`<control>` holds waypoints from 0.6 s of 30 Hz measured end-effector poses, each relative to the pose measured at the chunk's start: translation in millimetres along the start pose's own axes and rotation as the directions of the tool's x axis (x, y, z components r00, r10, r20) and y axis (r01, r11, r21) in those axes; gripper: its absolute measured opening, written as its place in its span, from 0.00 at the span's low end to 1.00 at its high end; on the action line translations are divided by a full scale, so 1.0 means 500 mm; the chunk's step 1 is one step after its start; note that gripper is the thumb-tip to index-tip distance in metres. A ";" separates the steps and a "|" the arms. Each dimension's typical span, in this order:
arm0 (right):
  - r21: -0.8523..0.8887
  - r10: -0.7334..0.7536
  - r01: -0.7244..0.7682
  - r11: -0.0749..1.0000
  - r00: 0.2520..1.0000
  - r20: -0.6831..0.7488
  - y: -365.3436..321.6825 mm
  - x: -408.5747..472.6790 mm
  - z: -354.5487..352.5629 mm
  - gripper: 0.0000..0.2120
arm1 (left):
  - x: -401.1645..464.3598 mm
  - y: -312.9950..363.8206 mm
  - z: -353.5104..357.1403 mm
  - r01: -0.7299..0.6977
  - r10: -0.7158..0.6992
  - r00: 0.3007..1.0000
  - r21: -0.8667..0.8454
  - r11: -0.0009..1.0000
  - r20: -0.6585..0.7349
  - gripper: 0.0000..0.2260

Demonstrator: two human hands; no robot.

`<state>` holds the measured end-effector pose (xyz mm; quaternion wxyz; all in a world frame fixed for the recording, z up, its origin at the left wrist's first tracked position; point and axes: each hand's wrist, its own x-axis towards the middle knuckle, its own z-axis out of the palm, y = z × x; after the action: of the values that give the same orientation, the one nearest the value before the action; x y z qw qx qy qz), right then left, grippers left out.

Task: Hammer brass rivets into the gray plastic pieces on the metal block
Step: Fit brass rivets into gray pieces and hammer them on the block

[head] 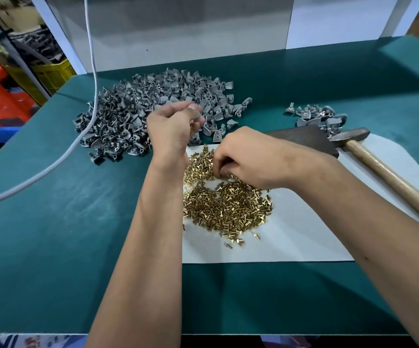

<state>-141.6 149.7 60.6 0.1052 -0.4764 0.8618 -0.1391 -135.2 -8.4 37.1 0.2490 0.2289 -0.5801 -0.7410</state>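
Under our right hand (238, 156), whose curled fingers (222, 169) pinch into them: a heap of small brass rivets (226, 204), lying on a white paper sheet (291, 237). Whether a rivet is actually held, we cannot tell.

Beyond our left hand (170, 126), and partly beneath it: a large pile of gray plastic pieces (153, 106) on the green table (65, 197). Its fingers (193, 109) are pressed together, pinching one gray piece.

Just behind our right hand: a dark metal block (303, 139), resting on the far edge of the sheet.

Right of that block: a wooden-handled hammer (384, 172), head touching the block, and a smaller cluster of gray pieces (316, 116) beyond.

Left of our left hand: a white cable (52, 167) trailing across the pile.
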 end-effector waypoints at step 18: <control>0.562 0.335 0.152 0.813 0.666 -0.666 0.128 -0.128 -0.012 0.06 | -0.081 -0.012 0.089 0.177 -0.041 0.832 -0.193 0.965 0.554 0.09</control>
<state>-160.7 237.4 47.6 -0.1076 -0.2766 0.7688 -0.5665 -132.3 51.6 43.0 0.0561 0.0103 -0.5204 -0.8520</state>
